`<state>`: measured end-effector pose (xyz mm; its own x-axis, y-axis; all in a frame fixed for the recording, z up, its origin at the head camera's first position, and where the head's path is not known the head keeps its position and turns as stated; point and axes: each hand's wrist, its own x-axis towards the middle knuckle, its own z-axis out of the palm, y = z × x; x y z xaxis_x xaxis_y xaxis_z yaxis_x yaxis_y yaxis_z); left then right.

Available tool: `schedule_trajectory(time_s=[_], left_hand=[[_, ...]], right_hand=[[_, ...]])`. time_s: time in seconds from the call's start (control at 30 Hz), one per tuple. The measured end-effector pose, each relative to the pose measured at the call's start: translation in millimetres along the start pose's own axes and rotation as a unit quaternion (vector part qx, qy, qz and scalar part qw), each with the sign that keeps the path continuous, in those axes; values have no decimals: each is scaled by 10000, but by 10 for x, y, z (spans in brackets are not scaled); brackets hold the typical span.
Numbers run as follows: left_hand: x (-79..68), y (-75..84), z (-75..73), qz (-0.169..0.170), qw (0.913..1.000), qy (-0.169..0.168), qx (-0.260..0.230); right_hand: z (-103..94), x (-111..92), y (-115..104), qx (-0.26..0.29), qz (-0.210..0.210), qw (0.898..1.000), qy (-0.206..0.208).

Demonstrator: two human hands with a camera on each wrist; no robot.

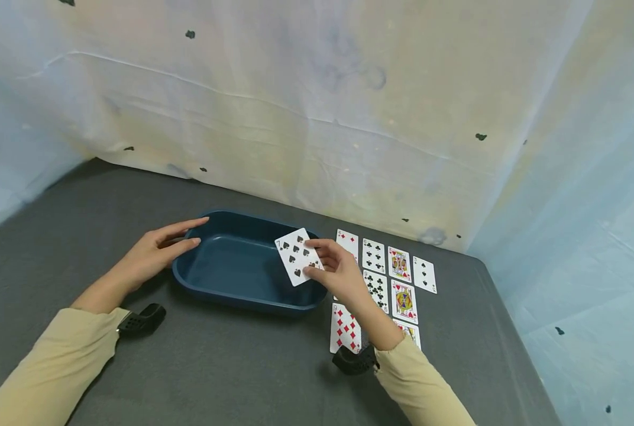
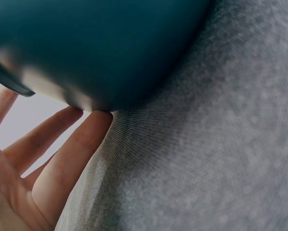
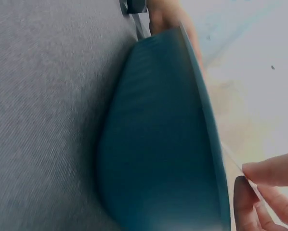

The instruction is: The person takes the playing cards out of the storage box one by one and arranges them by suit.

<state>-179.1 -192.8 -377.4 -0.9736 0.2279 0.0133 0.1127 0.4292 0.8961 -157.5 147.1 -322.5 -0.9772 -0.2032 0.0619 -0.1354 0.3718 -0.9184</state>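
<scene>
A white playing card with black spades (image 1: 297,256) is pinched between the thumb and fingers of my right hand (image 1: 343,275), tilted above the right end of a dark blue oval tray (image 1: 242,303). In the right wrist view, the card shows edge-on as a thin line beyond the tray rim (image 3: 206,110). My left hand (image 1: 154,251) holds the tray's left end, with digits over the rim. The left wrist view shows fingers (image 2: 74,154) touching the outer wall of the tray (image 2: 96,48).
Right of the tray, face-up cards lie in rows on the dark grey table (image 1: 232,367), among them a diamond card (image 1: 345,331), a club card (image 1: 373,255) and a face card (image 1: 399,264). My right forearm hides some. Pale sheeting (image 1: 296,118) hangs behind the table.
</scene>
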Motion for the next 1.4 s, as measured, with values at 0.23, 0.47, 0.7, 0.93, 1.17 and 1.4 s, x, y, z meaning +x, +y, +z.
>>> schedule_trajectory(time_s=[0.23,0.47,0.7,0.93,1.17,1.4], left_hand=[[-13,-12,-12,30,10000,22,53],[3,-18,-5,44,9999,52,104],[-3,-9,10,92,9999,7,84],[12,-16,13,141,9999,6,67],[30,-19,18,175,9998,-22,14],[30,-23,15,141,9999,-4,17]], right_hand=[[-202,-100,103,-15,54,9995,295],[-469,-223,184,-77,407,9975,580],[-719,-361,304,9,709,9933,913],[-929,-459,424,-51,943,9887,1168],[-1087,-534,547,-453,1152,9813,1473],[-1253,-609,778,-827,1513,9697,1732]])
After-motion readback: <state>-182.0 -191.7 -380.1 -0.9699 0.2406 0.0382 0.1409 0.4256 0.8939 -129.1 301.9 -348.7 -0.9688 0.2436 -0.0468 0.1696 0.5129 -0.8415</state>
